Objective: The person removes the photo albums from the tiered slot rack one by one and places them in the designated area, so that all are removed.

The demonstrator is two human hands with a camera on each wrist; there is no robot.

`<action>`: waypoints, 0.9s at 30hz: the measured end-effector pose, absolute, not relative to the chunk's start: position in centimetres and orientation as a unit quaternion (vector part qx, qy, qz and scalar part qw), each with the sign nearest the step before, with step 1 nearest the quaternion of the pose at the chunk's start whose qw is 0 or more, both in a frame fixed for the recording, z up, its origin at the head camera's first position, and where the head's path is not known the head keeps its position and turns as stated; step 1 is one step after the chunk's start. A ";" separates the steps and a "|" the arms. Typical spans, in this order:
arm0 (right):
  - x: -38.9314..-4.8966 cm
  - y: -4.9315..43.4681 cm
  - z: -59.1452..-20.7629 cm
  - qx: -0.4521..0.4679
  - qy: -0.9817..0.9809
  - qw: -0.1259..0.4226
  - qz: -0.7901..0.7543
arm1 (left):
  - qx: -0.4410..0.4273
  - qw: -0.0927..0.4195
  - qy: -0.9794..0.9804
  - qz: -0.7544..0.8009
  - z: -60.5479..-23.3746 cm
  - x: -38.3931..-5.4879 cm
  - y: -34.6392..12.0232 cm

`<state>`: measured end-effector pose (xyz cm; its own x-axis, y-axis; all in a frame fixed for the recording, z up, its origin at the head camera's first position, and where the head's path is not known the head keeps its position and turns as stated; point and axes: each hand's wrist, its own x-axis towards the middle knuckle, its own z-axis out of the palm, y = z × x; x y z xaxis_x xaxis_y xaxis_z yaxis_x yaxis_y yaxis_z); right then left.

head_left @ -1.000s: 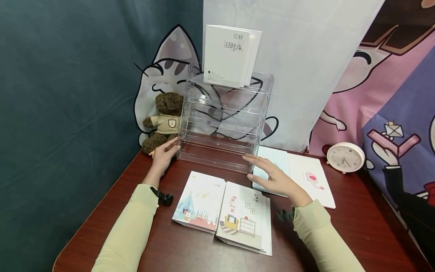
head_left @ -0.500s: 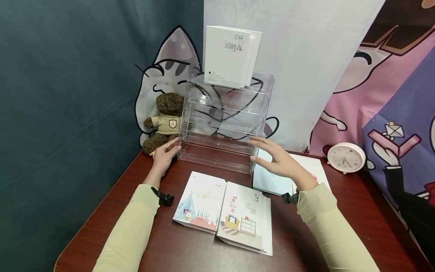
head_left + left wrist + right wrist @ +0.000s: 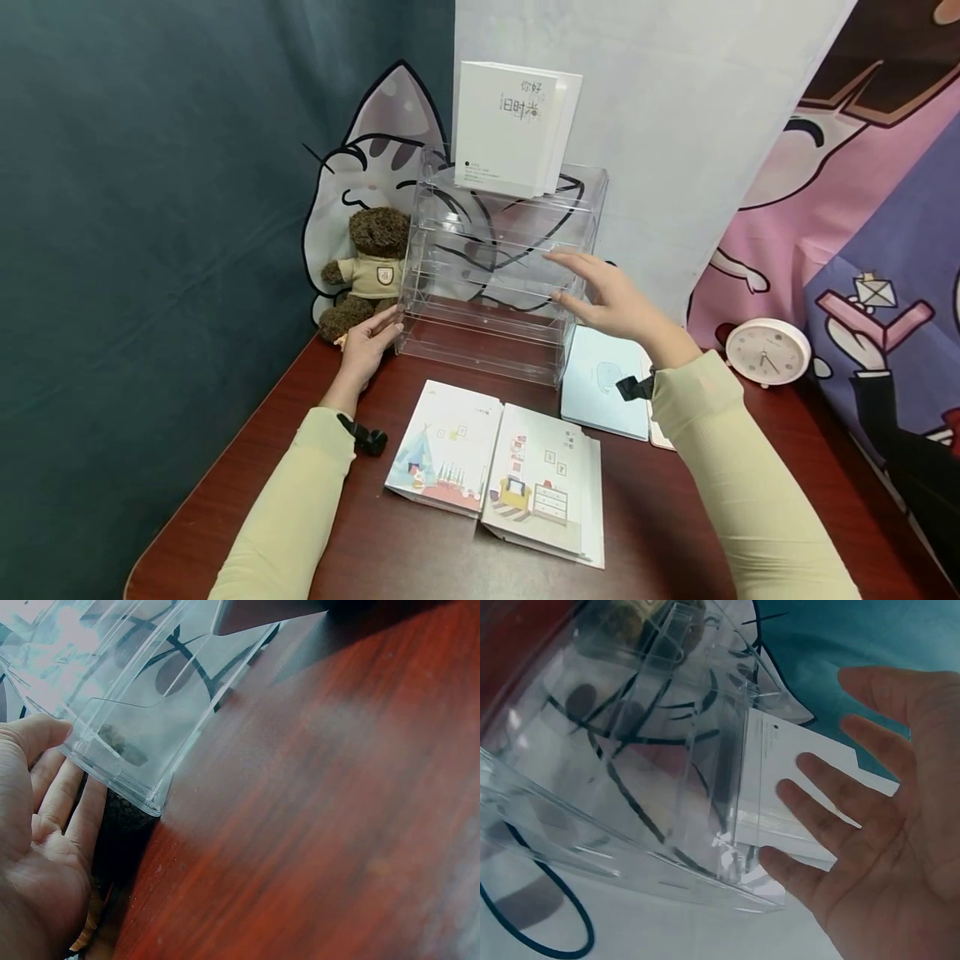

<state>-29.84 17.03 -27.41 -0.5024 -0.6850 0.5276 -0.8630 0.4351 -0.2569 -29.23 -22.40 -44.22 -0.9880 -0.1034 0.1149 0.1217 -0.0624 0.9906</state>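
Observation:
A clear plastic tiered rack (image 3: 487, 337) stands at the back of the table. My left hand (image 3: 366, 343) holds its lower left side; in the left wrist view the thumb (image 3: 52, 733) lies at the front edge and the fingers (image 3: 66, 787) reach along the outer side. Raised in front of the rack's right side is my right hand (image 3: 611, 300), fingers spread and holding nothing. Its palm shows in the right wrist view, apart from the rack. White books (image 3: 506, 133) stand upright in the top tier.
Two illustrated white books (image 3: 446, 446) lie side by side in front of the rack. To its right lie a light-blue book (image 3: 600, 392) and a white one, partly hidden by the right arm. A teddy bear (image 3: 375, 275) sits left; a round clock (image 3: 767, 352) stands right.
My right hand has risen from the rack's lower right corner to about its middle tiers, fingers still spread. The left hand stays at the rack's left side.

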 end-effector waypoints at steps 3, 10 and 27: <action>-30.5 16.4 -26.4 0.463 -0.829 0.198 0.245 | -0.007 0.079 -0.682 -0.727 -44.2 -29.2 -22.4; -32.1 15.1 -24.4 0.446 -0.843 0.217 0.208 | -0.010 0.080 -0.681 -0.728 -44.2 -29.3 -22.4; -38.5 10.0 -14.3 0.295 -0.913 0.276 0.057 | -0.007 0.105 -0.682 -0.724 -46.9 -30.9 -22.8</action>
<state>-38.49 9.97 -14.29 -0.6741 -0.5065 0.5376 -0.5693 0.8200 0.0587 -30.88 -22.79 -46.95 -0.9780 -0.1424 0.1526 0.1610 -0.0490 0.9857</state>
